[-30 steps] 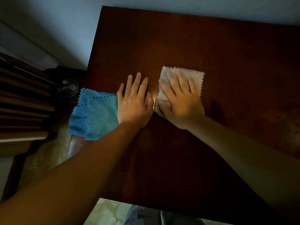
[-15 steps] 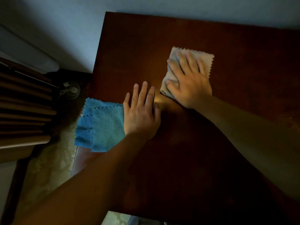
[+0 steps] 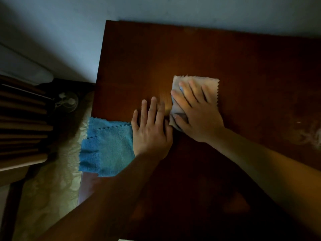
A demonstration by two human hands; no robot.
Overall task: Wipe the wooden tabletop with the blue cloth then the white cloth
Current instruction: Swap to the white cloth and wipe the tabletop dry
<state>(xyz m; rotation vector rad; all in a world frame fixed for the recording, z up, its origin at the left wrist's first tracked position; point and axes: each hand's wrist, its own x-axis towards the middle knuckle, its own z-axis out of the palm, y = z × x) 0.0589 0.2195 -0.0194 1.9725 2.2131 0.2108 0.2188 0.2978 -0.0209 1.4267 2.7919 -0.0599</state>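
1. Head view, general: dark wooden tabletop [image 3: 243, 58] fills most of the frame, its far edge against a pale wall [image 3: 156, 7]. Dim lighting throughout; one warm glare patch on the wood between the two hands.
2. Right hand [image 3: 196, 110]: laid flat on the white cloth [image 3: 211, 84], fingers straight and slightly spread, pressing down. No curl around the fabric. Thumb tip rests on the cloth's near left part.
3. White cloth: flat on the tabletop, roughly mid-table and left of centre, zigzag-cut edges visible at its far and right sides. Mostly covered by the right hand.
4. Left hand [image 3: 151, 133]: flat on bare wood, fingers extended and together, grasping nothing. Thumb side just beside the right hand's thumb and the white cloth's near corner; actual contact not determinable in the gloom.
5. Blue cloth [image 3: 106, 146]: folded, lying at the tabletop's left edge, its left portion hanging over the edge. Right side meets the outer edge of the left hand and wrist; appears to touch, possibly tucked slightly beneath.
6. Off the table, left: slatted wooden furniture [image 3: 20, 126], a small round fan-like object [image 3: 66, 101] on the floor, blurred, and a pale patterned floor covering [image 3: 52, 188].
7. Right side of the tabletop: faint whitish smear [image 3: 312, 138] near the frame edge.
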